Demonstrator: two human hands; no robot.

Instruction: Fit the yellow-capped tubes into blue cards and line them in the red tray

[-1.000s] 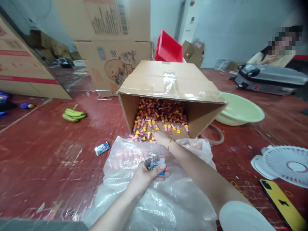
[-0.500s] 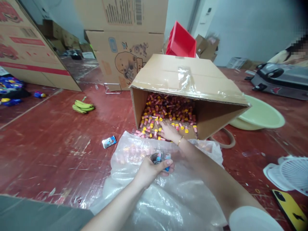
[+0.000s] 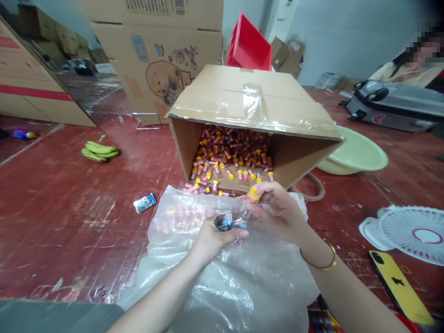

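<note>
My left hand (image 3: 212,239) is closed on a few small dark-and-blue packets (image 3: 226,222) over a clear plastic bag (image 3: 243,277) on the floor. My right hand (image 3: 277,210) pinches a small clear tube with a yellow cap (image 3: 250,200), its tip touching the packets. Just beyond stands a cardboard box (image 3: 249,101) tipped on its side, open toward me. Many small pink tubes with yellow caps (image 3: 229,162) lie inside it and spill at its mouth.
A loose packet (image 3: 145,202) and a bunch of bananas (image 3: 100,151) lie on the red floor at left. A pale green basin (image 3: 357,155), a white fan (image 3: 409,231) and a yellow phone (image 3: 398,286) are at right. Large cartons and a red bin (image 3: 249,46) stand behind. Another person sits far right.
My right hand has pulled back from the box mouth with one yellow-capped tube and brought it to the packets in my left hand. The view has shifted slightly.
</note>
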